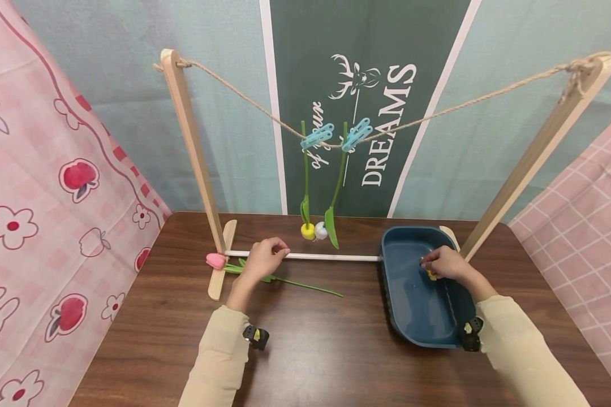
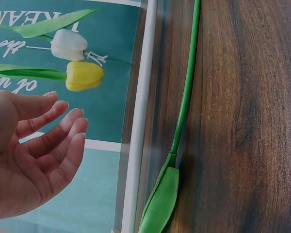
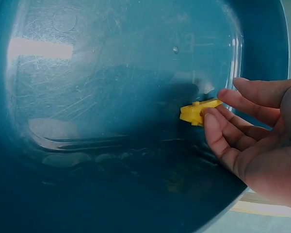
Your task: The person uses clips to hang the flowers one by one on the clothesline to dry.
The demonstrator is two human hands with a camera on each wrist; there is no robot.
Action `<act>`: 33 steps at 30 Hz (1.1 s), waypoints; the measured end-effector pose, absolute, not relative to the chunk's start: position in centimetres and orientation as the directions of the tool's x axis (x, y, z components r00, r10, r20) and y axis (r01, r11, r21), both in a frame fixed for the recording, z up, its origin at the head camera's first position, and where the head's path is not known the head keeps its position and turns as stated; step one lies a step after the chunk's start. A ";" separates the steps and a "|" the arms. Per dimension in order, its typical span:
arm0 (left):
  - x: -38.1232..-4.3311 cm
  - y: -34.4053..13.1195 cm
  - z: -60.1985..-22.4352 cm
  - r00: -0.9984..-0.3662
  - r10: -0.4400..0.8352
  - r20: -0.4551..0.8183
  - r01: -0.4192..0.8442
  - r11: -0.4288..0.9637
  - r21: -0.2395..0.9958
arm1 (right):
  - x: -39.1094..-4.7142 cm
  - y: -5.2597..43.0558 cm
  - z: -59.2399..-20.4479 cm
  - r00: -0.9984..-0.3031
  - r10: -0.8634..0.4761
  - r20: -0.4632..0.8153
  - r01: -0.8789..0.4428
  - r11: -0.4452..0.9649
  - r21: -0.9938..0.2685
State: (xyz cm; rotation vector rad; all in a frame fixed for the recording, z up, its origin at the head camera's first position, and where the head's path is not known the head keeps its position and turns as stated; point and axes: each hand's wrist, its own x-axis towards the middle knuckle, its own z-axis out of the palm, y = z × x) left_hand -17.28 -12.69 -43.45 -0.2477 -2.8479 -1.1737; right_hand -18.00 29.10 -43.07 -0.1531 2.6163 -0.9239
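- Right hand (image 1: 447, 264): fingertips pinch a small yellow clip (image 3: 199, 113), low inside the blue basin (image 1: 412, 308), whose near wall runs toward the wrist.
- Clip's far end pokes out beyond the fingertips, tilted; cannot tell whether that end is the mouth or the handles.
- Advice: settle the pinch squarely on the handle ends before lifting, so a squeeze works the clip without regripping. Lift straight up, keeping knuckles off the basin rim; smooth plastic, likely to slip if held by an edge.
- Left hand (image 1: 263, 259): fingers loosely bent, nothing in them, just above the pink tulip (image 1: 215, 260). Blossom lies left of this hand; thin stem runs out to its right.
- For that side, taking the bare stem seems surer than the leaf.
- Ahead and right of the left hand: yellow tulip (image 1: 308, 231) and white tulip (image 1: 321, 230) hang blossoms-down from the rope (image 1: 249, 100); best not brushed.
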 end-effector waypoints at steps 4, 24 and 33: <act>-17.3 -12.7 -43.5 -0.985 0.131 0.108 0.169 0.698 0.696 | -18.0 29.1 -42.9 -0.928 -0.224 -0.298 0.013 0.779 -0.627; -17.2 -12.9 -43.6 -0.987 0.132 0.091 0.157 0.684 0.712 | -18.2 28.9 -42.3 -0.936 -0.242 -0.255 -0.015 0.752 -0.659; -16.9 -12.7 -43.4 -0.984 0.153 0.091 0.171 0.675 0.718 | -18.3 28.8 -41.0 -0.941 -0.237 -0.239 -0.026 0.759 -0.650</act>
